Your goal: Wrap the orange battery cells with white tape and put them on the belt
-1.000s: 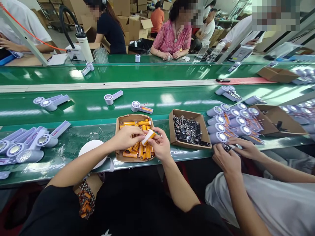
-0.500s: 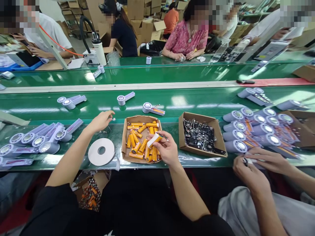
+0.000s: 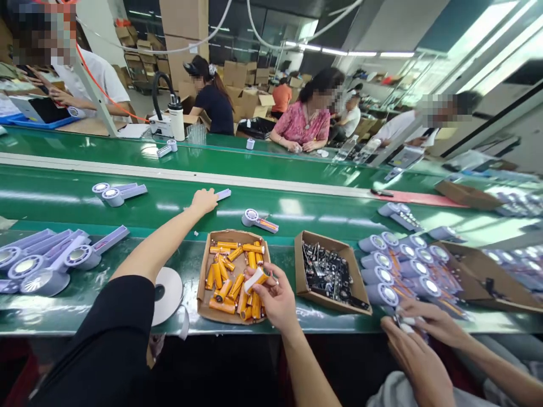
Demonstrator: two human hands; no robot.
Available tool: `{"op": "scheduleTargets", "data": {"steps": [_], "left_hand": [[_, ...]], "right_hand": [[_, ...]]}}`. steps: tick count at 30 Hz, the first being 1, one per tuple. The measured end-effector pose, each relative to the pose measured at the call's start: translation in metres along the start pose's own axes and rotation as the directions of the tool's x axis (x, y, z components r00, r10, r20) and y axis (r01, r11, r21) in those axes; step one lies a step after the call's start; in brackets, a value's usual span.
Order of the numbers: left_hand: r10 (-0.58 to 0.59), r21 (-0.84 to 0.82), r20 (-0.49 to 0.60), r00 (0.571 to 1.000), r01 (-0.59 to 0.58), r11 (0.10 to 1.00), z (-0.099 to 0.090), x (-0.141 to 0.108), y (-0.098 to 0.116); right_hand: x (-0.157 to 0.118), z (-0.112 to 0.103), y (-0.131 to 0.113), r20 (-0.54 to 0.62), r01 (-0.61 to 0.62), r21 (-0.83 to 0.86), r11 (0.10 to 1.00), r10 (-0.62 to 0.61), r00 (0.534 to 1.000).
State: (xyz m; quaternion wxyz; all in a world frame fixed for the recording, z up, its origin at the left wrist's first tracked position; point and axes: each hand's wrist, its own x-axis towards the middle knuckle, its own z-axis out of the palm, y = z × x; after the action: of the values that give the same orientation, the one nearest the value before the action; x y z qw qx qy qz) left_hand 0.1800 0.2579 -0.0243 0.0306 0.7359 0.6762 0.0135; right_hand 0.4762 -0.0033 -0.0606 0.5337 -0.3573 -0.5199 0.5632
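My left hand (image 3: pixel 204 202) reaches out over the green belt, its fingers curled round the round head of a lilac handheld fan housing; only the open handle (image 3: pixel 223 194) of that housing shows. In my right hand (image 3: pixel 278 299) an orange cylindrical battery (image 3: pixel 257 278) with a white strip along its side is pinched between thumb and fingers. It is held above the right side of a cardboard box (image 3: pixel 203 308) with several orange batteries (image 3: pixel 220 271) in it. A roll of white tape (image 3: pixel 172 294) lies left of the box, partly behind my left arm.
Another fan housing (image 3: pixel 251 217) with orange wires lies on the belt, two more (image 3: pixel 112 196) further left. A box of black circuit boards (image 3: pixel 328 271) stands right. Fan housings crowd both sides. A co-worker's hands (image 3: pixel 418 333) work at the right edge; other people sit across the belt.
My left hand has moved forward and right, from the bench edge onto the fan housing on the belt. My right hand still holds the battery over the box. The view has tilted up.
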Motion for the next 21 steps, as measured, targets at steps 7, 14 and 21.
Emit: {"op": "scheduleTargets", "data": {"steps": [7, 14, 21], "left_hand": [[0.063, -0.035, 0.193, 0.979, -0.058, 0.998, 0.002, 0.027, -0.025], [0.11, -0.174, 0.107, 0.988, -0.09, 0.981, 0.005, 0.026, -0.038], [0.023, -0.23, 0.006, 1.0, -0.021, 0.973, 0.023, 0.021, -0.018]], "right_hand": [[0.004, -0.006, -0.016, 0.088, 0.117, -0.004, 0.993, -0.117, 0.989], [0.181, 0.012, -0.044, 0.155, 0.308, -0.379, 0.873, -0.269, 0.951], [0.312, 0.03, 0.02, 0.363, 0.283, -0.777, 0.563, 0.033, 0.931]]}}
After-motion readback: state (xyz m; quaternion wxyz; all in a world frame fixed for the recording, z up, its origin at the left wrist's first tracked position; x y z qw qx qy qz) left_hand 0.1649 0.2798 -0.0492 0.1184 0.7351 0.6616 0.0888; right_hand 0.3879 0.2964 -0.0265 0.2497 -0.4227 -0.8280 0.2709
